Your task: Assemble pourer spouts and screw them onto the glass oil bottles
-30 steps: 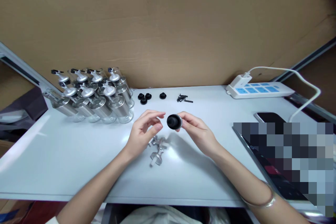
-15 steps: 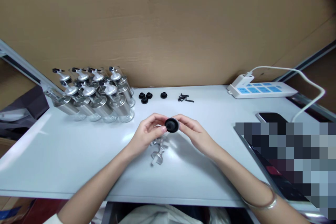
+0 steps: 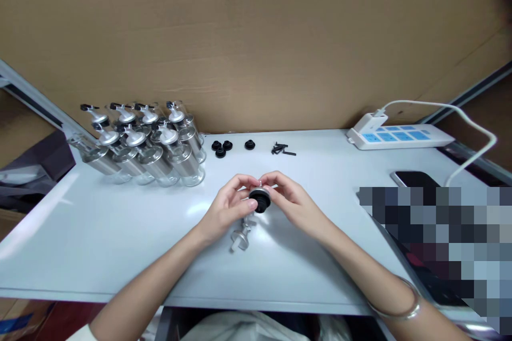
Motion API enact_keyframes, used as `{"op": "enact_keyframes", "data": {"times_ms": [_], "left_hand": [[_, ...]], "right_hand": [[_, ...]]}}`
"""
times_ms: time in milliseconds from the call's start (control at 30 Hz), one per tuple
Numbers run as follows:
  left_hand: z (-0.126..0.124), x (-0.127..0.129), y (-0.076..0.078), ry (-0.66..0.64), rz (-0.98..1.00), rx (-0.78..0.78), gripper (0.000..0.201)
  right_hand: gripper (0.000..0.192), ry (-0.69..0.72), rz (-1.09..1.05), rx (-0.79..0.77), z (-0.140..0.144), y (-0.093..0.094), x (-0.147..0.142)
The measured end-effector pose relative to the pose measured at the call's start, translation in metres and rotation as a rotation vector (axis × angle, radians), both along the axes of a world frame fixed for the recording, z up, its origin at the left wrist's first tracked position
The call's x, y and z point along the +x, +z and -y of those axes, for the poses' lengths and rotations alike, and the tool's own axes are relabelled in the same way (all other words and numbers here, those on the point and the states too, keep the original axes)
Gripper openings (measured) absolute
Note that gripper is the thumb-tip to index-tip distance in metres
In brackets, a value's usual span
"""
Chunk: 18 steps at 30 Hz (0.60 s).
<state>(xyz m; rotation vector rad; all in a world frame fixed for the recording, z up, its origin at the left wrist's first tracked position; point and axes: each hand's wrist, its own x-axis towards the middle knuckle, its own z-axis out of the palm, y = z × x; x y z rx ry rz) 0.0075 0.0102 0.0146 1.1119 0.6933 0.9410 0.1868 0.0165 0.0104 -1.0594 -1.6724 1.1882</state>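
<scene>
Both hands meet over the middle of the white table [image 3: 120,256]. My left hand [image 3: 226,208] and my right hand [image 3: 292,202] pinch the same small round cap [image 3: 260,200], black with a silver rim, its black side facing me. Just below it, silver metal spout parts [image 3: 240,237] lie on the table, partly hidden by my left hand. A silver bangle [image 3: 396,306] circles my right wrist.
Several glass bottles with silver pump tops [image 3: 148,141] stand at the back left. Black rubber plugs [image 3: 222,147], one more plug [image 3: 250,144] and small black pins [image 3: 283,149] lie behind the hands. A white-and-blue power strip [image 3: 396,136], a phone [image 3: 412,177] and a blurred patch fill the right. Cardboard [image 3: 256,37] walls the back.
My left hand has closed in from the left and now grips the cap together with my right hand. The cap has dropped a little lower and turned.
</scene>
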Motion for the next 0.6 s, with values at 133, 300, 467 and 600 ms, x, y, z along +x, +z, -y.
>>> {"op": "enact_keyframes", "data": {"times_ms": [133,300,467,600], "left_hand": [[-0.0003,0.0008,0.0022,0.01,-0.035,-0.029,0.042],[0.0001,0.0016,0.0034,0.039,-0.069,-0.077,0.042],[-0.0034,0.002,-0.0008,0.137,-0.063,-0.092,0.039],[-0.0058,0.0033,-0.0022,0.187,-0.093,-0.102,0.039]], "right_hand": [[0.022,-0.001,0.011,0.003,0.0006,0.0003,0.0002],[0.021,-0.101,0.062,0.078,-0.0011,-0.0004,-0.0005],[0.022,-0.146,0.058,0.163,0.0009,0.0028,0.0003],[0.025,-0.004,0.084,0.065,0.0042,0.0045,0.0]]}}
